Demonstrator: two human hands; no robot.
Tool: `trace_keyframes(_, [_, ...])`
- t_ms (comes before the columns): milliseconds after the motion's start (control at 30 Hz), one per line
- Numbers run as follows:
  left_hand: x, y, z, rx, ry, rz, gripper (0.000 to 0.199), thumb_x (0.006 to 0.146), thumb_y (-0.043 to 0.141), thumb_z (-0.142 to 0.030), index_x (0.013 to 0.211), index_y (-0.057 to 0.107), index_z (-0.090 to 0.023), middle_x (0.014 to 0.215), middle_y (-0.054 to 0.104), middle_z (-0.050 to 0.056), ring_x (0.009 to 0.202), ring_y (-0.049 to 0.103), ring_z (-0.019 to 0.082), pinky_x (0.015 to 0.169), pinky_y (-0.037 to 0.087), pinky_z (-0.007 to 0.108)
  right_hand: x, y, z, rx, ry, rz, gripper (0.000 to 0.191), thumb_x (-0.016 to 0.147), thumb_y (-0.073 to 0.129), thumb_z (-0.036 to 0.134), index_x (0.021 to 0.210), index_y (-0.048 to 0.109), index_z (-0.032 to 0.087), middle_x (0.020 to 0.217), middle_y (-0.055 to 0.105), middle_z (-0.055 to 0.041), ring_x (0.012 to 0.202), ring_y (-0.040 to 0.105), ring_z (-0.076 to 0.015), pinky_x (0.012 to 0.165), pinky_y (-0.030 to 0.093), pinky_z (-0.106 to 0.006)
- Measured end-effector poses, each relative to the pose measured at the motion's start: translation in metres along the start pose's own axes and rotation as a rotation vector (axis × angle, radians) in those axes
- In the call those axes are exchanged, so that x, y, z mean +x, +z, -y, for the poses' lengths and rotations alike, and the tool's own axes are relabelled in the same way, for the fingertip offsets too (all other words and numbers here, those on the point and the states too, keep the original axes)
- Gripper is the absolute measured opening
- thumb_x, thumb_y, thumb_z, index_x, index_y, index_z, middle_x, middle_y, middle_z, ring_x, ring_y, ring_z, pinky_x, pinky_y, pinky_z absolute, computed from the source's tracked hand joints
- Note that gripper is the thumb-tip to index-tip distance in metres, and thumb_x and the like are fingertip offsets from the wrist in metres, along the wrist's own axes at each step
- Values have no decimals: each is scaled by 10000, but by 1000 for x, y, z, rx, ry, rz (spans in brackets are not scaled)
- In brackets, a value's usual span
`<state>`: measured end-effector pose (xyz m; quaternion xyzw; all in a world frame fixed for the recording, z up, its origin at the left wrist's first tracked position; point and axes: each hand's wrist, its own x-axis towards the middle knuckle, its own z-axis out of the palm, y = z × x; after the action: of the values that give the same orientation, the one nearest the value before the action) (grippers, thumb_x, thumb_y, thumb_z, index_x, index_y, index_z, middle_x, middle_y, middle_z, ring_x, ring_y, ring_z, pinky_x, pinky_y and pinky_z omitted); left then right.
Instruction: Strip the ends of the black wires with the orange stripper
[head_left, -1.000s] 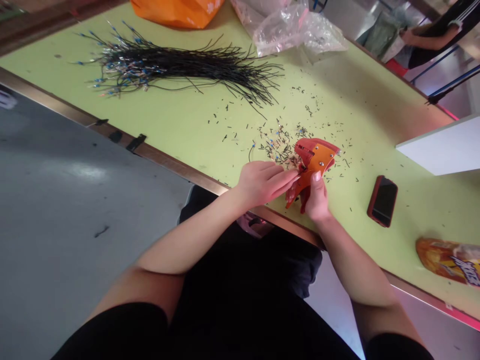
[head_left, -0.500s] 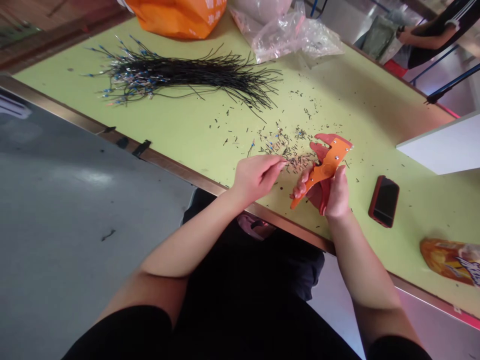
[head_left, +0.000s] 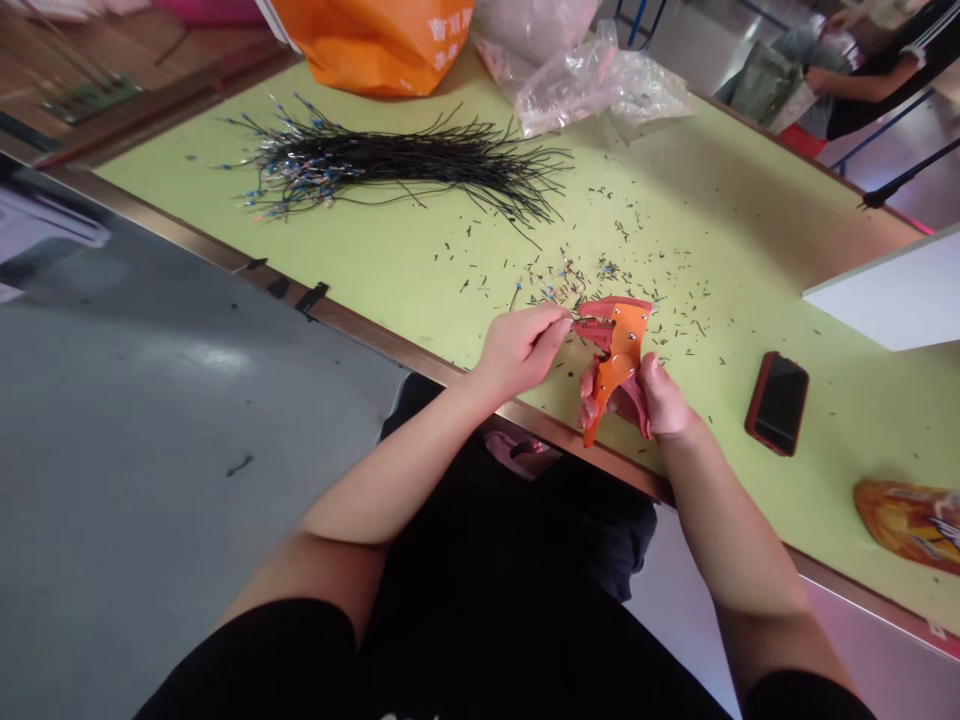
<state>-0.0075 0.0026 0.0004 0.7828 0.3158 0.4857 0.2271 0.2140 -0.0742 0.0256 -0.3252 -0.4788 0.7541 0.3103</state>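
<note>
My right hand (head_left: 660, 398) is wrapped around the handles of an orange and red wire stripper (head_left: 621, 365), whose jaws point left. My left hand (head_left: 529, 345) is closed in a pinch right at the jaws. A thin dark wire (head_left: 576, 319) shows at its fingertips and reaches between the jaws; most of it is hidden by the fingers. Around and behind the jaws lie many short black wire offcuts (head_left: 694, 300) and coppery scraps (head_left: 568, 278). Farther back on the left rests a large bundle of black wires (head_left: 420, 160), with blue-marked ends at its left.
On the pale green table (head_left: 750, 230) stand an orange bag (head_left: 375, 45) and clear plastic bags (head_left: 570, 85) at the back. A phone (head_left: 778, 403) and an orange packet (head_left: 907, 520) lie to the right, near a white panel (head_left: 892, 290). Another person (head_left: 862, 85) sits beyond the table.
My right hand has brought the stripper left and turned its jaws toward my left fingertips. The jaws now meet the wire. The whole view has shifted slightly.
</note>
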Motion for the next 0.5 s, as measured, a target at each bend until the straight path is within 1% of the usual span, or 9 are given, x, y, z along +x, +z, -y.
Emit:
trace_keyframes(67, [-1, 0, 0, 31, 9, 16, 527, 1161, 289, -470, 895, 661, -208, 700, 656, 10, 610, 602, 135, 602, 444, 273, -1, 1, 1, -19, 16, 11, 832, 942, 429, 936, 1134, 725, 183, 899, 733, -99, 861, 766, -277, 796, 638, -413])
trace_keyframes(167, [-3, 2, 3, 82, 7, 59, 505, 1161, 245, -447, 1020, 664, -203, 738, 677, 19, 626, 626, 155, 602, 433, 293, -2, 2, 2, -36, 38, 9, 841, 957, 407, 925, 1202, 713, 182, 924, 738, -105, 896, 764, -284, 801, 628, -407])
trace_keyframes(300, [-8, 8, 10, 77, -7, 82, 443, 1158, 262, -488, 1175, 596, -198, 768, 701, 11, 641, 660, 172, 620, 456, 303, -4, 2, 4, -29, 34, -8, 842, 930, 435, 945, 1150, 704, 177, 912, 734, -92, 880, 757, -270, 814, 636, -398])
trace_keyframes(367, [-10, 9, 12, 34, -26, 76, 413, 1158, 283, -514, 1192, 556, -205, 758, 699, -3, 626, 659, 165, 625, 465, 299, -4, 1, 5, -29, 14, -12, 811, 941, 448, 930, 1112, 707, 181, 900, 724, -81, 857, 757, -256, 800, 641, -384])
trace_keyframes(500, [-10, 9, 12, -2, -57, 43, 381, 1155, 320, -537, 1132, 539, -226, 753, 691, -12, 604, 652, 150, 613, 459, 289, -4, 0, 6, -26, -20, -23, 784, 934, 497, 917, 1083, 740, 187, 875, 737, -66, 802, 763, -229, 763, 646, -355])
